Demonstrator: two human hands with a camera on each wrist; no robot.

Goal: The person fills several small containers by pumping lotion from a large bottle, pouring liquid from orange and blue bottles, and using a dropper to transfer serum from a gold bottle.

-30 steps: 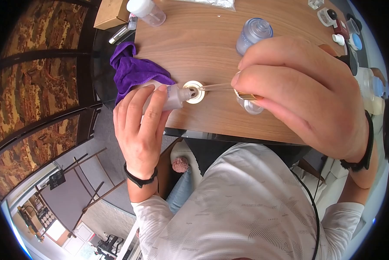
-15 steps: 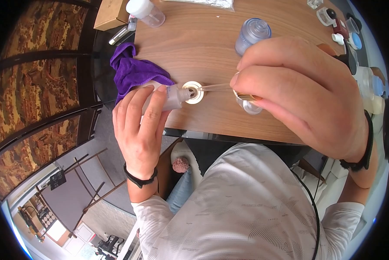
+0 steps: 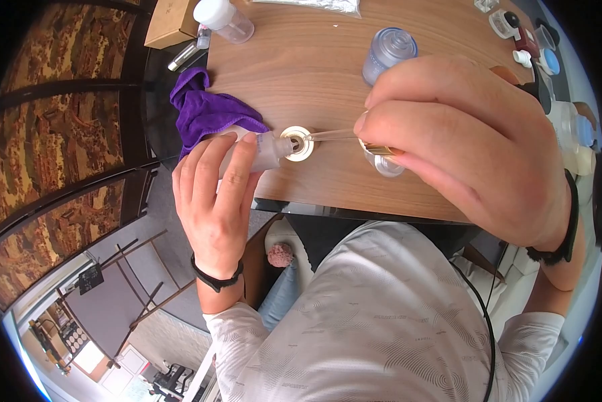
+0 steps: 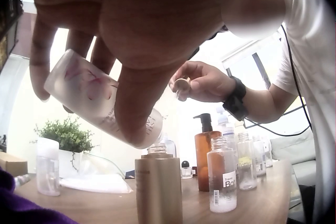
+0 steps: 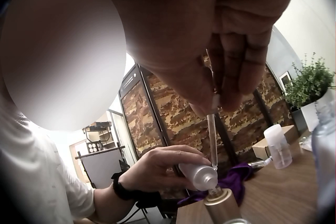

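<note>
A frosted translucent bottle (image 3: 269, 153) lies tilted in my left hand (image 3: 210, 194), with fingers and thumb round its body. Its open neck points down over the mouth of an upright gold bottle (image 4: 158, 192) on the table. Between the fingertips of my right hand (image 3: 468, 147) is a dropper with a gold collar (image 3: 380, 149). The dropper's glass tube (image 5: 212, 140) hangs down, its tip close to the two bottle mouths. Below the right hand stands a clear bottle (image 4: 221, 182) with a white label, partly hidden in the head view.
A purple cloth (image 3: 214, 114) lies left of the bottles. Farther back stand a bluish bottle (image 3: 388, 59), a white-capped container (image 3: 226, 20) and a cardboard box (image 3: 173, 23). An amber pump bottle (image 4: 205, 158) is among several bottles on the right. Behind is a potted plant (image 4: 65, 134).
</note>
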